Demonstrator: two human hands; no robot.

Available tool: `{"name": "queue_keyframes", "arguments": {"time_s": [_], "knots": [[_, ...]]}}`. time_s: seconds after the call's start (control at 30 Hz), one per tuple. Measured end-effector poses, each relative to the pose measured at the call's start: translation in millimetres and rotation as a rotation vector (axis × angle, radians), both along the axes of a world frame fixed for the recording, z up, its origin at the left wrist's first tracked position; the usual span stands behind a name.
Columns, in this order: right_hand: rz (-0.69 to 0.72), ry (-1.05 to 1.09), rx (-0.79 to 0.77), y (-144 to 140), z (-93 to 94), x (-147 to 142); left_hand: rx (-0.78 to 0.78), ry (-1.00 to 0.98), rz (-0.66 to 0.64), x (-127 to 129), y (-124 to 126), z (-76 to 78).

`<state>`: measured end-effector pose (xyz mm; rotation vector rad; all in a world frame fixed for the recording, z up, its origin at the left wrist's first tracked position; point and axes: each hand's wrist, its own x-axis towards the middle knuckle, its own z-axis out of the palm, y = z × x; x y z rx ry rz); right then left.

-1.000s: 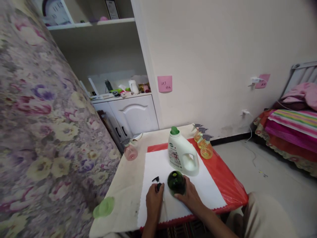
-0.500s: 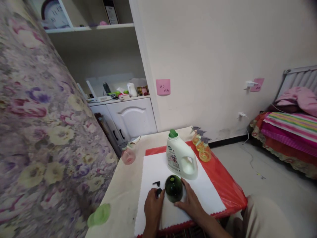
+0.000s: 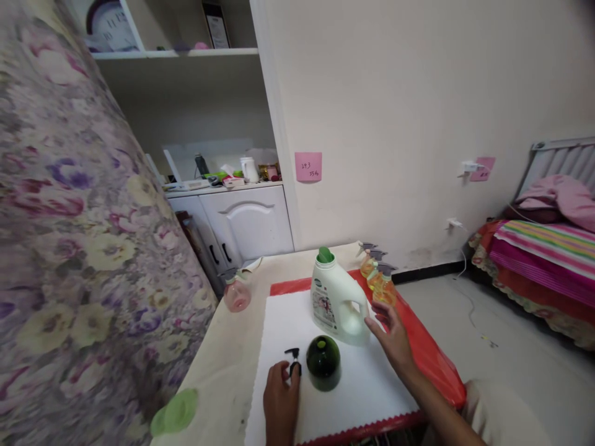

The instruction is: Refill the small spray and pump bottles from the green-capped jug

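Observation:
A round dark green bottle point(image 3: 324, 365) with an open neck on top stands on the white sheet, apart from both hands. To its left, my left hand point(image 3: 281, 396) has its fingers closed around the lower part of a black pump head point(image 3: 292, 354), whose spout points up and left. Behind the bottle is a large pale green jug point(image 3: 335, 297) with a handle and a darker green piece in its open mouth. My right hand point(image 3: 393, 337) is beside the jug's handle, fingers apart and holding nothing; whether a fingertip touches the handle I cannot tell.
Several yellow spray bottles point(image 3: 383, 288) stand at the table's back right. A pink spray bottle point(image 3: 237, 292) is at the left, and a light green lid-like piece point(image 3: 180, 410) lies near the front left. Red plastic point(image 3: 432, 359) shows under the white sheet point(image 3: 367, 396).
My right hand has let go of the green bottle and moved up and right to the jug's handle. My left hand stays at the pump head, shifted slightly down and left in view.

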<state>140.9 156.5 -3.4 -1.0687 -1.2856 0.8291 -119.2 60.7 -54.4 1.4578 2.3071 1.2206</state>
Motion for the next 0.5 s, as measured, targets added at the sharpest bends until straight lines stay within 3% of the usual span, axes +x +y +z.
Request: {"name": "queue_keyframes", "arguments": {"time_s": [0.2, 0.5], "knots": [[0.141, 0.004, -0.034, 38.8, 7.7, -14.0, 0.028, -0.109, -0.006, 0.4, -5.3, 2.7], [0.34, -0.012, -0.065, 68.6, 7.8, -25.1, 0.022, -0.247, 0.034, -4.3, -3.6, 5.1]]}}
